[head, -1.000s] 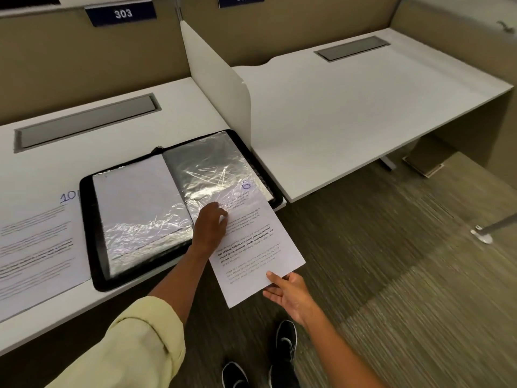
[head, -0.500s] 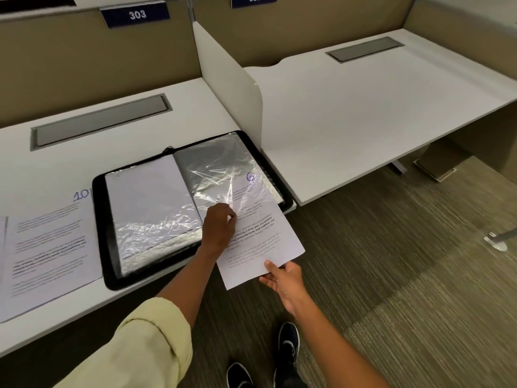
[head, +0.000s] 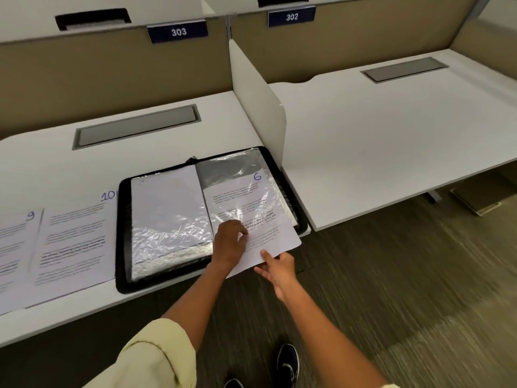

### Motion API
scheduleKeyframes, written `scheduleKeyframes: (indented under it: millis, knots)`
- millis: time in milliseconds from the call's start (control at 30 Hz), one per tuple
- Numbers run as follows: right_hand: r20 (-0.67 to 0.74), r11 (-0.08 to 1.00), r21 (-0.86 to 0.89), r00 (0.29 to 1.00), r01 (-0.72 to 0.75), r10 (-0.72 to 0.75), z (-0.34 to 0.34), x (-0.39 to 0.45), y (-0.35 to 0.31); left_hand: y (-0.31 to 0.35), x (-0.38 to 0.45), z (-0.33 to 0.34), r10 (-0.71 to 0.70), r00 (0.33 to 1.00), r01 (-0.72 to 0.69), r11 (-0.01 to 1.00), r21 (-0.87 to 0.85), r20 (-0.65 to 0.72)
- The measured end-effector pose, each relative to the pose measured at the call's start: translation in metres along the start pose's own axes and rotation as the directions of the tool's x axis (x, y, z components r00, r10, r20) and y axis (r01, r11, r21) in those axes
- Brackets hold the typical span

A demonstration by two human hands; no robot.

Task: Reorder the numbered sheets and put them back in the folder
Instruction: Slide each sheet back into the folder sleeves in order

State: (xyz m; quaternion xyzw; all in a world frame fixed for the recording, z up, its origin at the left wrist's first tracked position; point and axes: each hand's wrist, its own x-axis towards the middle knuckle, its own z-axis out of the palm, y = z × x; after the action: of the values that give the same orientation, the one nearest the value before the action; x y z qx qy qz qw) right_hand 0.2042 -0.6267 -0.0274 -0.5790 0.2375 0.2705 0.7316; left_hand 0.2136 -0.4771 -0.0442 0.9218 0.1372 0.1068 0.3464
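A black folder (head: 123,236) with clear plastic sleeves lies open on the white desk (head: 70,163). The sheet numbered 6 (head: 246,203) is most of the way inside the right-hand sleeve, its bottom end sticking out over the desk's front edge. My left hand (head: 228,242) pinches the lower edge of that sleeve, fingers curled. My right hand (head: 275,266) holds the sheet's bottom edge, thumb on top. Sheets numbered 10 (head: 75,233) and 9 (head: 16,242) lie flat to the left of the folder.
A white divider panel (head: 257,102) stands just right of the folder, with a second desk (head: 391,135) beyond it. Grey cable hatches (head: 137,127) are set into both desks. My shoes (head: 288,362) are on the carpet below.
The sheet numbered 6 has slid further up into the right-hand sleeve, pushed by my right hand. My left hand has stayed at the sleeve's lower edge.
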Motion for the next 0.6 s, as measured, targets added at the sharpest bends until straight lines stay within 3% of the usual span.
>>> scheduleKeyframes:
  millis: [233, 600]
  knots:
    - [-0.005, 0.983, -0.178, 0.999, 0.037, -0.038, 0.002, -0.001, 0.014, -0.001, -0.003, 0.005, -0.039, 0.998, 0.039, 0.999, -0.007, -0.043]
    - [0.084, 0.987, -0.145, 0.995, 0.072, -0.060, 0.028, 0.031, -0.013, 0.005, -0.004, 0.007, -0.099, 0.991, 0.094, 0.993, -0.067, -0.088]
